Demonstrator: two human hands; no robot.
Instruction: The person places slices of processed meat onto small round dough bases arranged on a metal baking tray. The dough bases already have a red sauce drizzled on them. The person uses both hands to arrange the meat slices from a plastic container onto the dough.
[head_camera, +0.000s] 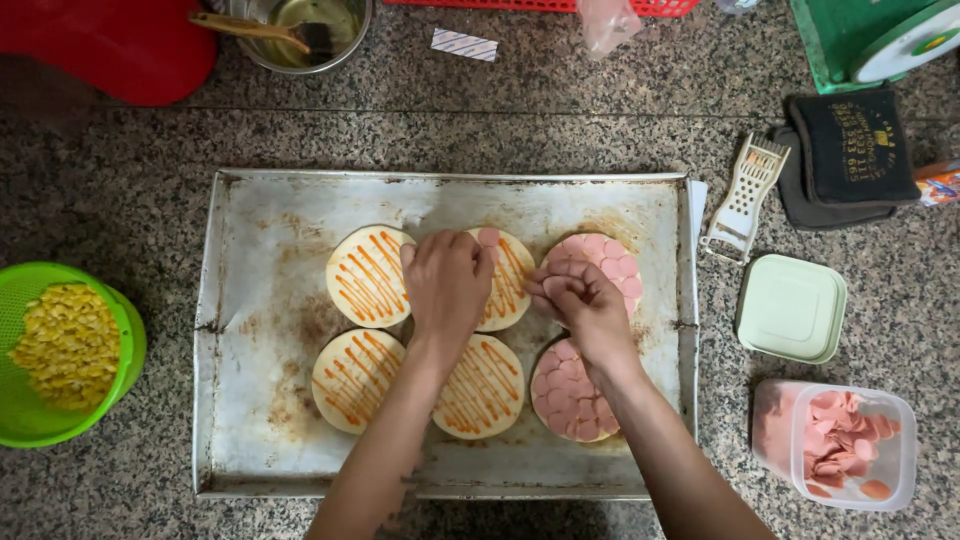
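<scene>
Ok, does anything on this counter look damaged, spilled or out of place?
Nothing spilled. The metal baking tray looks worn: brown, rusty stains across its bare surface and a chipped left rim. The six dough rounds sit neatly; sausage slices stay in their container.

At the left edge of the tabletop (120, 180) we see a green colander (125, 345) of yellow corn kernels (65, 345). Along the far edge sit a red board (110, 45) and a metal bowl (350, 45) holding a brush (255, 28). Toward the right edge we find a white grater (745, 195), dark cloth mitts (850, 155) and a pale green lidded box (790, 308).
</scene>
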